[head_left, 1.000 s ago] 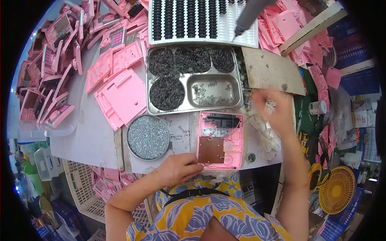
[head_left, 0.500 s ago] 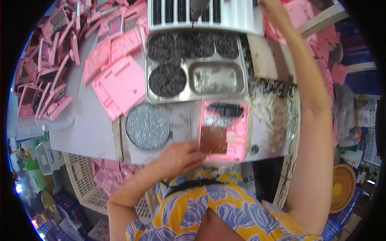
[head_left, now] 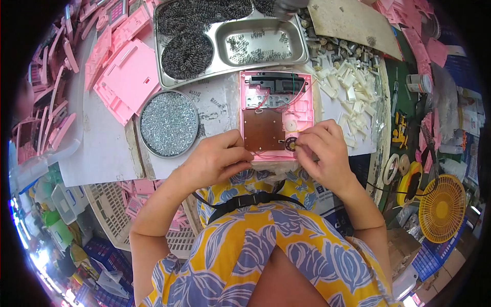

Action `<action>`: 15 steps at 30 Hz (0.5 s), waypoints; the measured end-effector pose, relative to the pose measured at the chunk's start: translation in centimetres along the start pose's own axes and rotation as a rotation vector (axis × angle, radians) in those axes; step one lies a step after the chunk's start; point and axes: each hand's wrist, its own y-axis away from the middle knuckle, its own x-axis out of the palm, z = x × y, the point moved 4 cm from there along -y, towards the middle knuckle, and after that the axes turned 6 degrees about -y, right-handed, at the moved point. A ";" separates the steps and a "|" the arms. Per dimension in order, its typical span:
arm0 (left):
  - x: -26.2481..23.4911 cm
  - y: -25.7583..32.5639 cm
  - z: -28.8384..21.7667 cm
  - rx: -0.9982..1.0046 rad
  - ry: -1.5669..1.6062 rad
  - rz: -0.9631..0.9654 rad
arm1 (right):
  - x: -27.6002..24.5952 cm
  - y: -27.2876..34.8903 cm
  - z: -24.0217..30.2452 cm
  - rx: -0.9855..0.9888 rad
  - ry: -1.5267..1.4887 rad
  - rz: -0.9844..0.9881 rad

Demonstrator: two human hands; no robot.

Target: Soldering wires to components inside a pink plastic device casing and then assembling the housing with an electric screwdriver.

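In front of me an open pink plastic case [head_left: 307, 108] holds a brown circuit board [head_left: 262, 131], a black bar-shaped part [head_left: 279, 83] and thin red wires. My left hand [head_left: 220, 157] is closed at the case's lower left corner, thumb and fingers against its edge. My right hand [head_left: 324, 155] has its fingertips on a small round dark disc with a yellowish centre, which looks like a speaker [head_left: 291, 144], inside the case's lower right corner. A small white wheel [head_left: 290, 125] sits just above it. Parts of the fingertips are hidden.
A steel compartment tray [head_left: 225, 69] of dark springs stands beyond the case. To its left are a round tin of small silvery pins [head_left: 169, 123] and pink panels [head_left: 126, 77]. Loose white plastic pieces [head_left: 353, 87] lie right; a yellow fan [head_left: 442, 207] stands further off.
My right hand has come down from the far right to the case. The speaker-like disc now covers its lower right corner. The view has shifted, so the tray appears higher.
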 end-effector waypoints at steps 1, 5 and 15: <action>0.0 0.0 0.0 -0.003 -0.002 -0.005 | 0.2 0.1 0.3 0.004 0.009 -0.019; 0.0 0.1 -0.2 -0.013 -0.008 -0.026 | 0.7 0.3 0.6 -0.018 0.023 -0.060; -0.3 -0.4 -0.1 -0.017 -0.003 0.048 | 0.1 -1.8 0.4 -0.035 -0.026 0.200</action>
